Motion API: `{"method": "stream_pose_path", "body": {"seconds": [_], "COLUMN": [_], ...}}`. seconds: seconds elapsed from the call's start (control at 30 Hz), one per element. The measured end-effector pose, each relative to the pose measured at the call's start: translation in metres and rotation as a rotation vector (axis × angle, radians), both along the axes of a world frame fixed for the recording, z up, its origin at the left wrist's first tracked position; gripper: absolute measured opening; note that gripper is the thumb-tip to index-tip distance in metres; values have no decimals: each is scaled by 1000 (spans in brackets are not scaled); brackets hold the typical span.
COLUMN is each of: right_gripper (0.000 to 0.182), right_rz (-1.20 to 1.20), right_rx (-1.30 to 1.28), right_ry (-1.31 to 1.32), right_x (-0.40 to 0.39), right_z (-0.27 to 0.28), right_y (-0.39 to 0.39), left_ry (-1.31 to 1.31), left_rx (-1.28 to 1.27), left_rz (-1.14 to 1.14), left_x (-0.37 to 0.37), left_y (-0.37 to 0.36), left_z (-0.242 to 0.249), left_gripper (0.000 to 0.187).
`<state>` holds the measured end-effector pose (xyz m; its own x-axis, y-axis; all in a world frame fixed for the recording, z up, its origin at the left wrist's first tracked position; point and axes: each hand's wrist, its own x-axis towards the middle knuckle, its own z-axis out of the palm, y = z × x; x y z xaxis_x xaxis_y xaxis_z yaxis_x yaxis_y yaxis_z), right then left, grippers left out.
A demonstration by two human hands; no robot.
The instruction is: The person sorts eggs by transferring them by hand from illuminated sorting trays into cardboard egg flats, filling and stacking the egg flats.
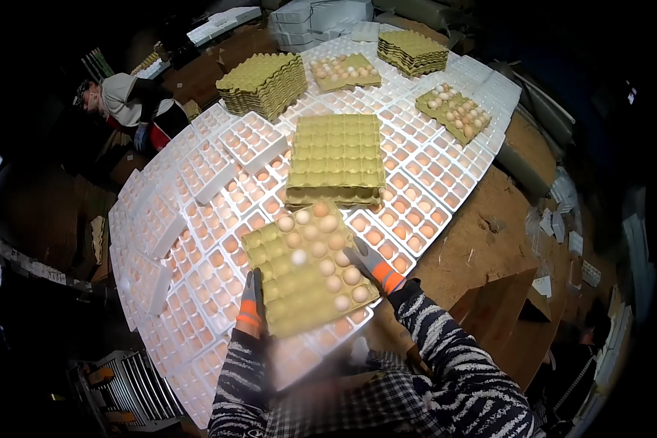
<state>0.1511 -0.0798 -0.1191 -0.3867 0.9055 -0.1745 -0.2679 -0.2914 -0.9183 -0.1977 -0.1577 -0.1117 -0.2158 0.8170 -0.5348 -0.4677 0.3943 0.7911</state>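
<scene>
Both my hands wear grey gloves with orange cuffs. Between them is a yellow-green egg tray (281,292), tilted a little, with several eggs (318,249) on its far and right parts and bare cups at the left and near side. My left hand (250,299) grips the tray's left edge. On the right edge, my right hand (374,266) holds the same tray, its fingers beside the eggs. Just beyond stands a stack of empty yellow-green trays (335,157). White trays of eggs (409,219) lie under and around these things.
Farther back are two more stacks of trays (263,82) (412,51) and two trays partly filled with eggs (344,71) (454,112). A person (135,109) bends at the upper left. A roller conveyor (135,387) stands at the lower left, cardboard (489,306) at the right.
</scene>
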Motion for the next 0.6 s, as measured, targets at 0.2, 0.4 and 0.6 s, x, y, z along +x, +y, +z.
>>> {"method": "stream_pose_path", "body": {"seconds": [0.2, 0.4, 0.6], "right_gripper": [51, 77, 76], "right_rz": [113, -281, -627], "right_rx": [-326, 122, 100], "right_ry": [198, -446, -28], "right_x": [7, -25, 35], "right_z": [91, 48, 78], "right_y": [-11, -43, -178], "left_ry": [-15, 218, 578], "left_rx": [54, 295, 597], "left_rz": [-12, -188, -558], "left_x": [-8, -27, 40], "left_y": [3, -4, -24], "left_z": [-17, -14, 43], "left_gripper": [42, 44, 51]}}
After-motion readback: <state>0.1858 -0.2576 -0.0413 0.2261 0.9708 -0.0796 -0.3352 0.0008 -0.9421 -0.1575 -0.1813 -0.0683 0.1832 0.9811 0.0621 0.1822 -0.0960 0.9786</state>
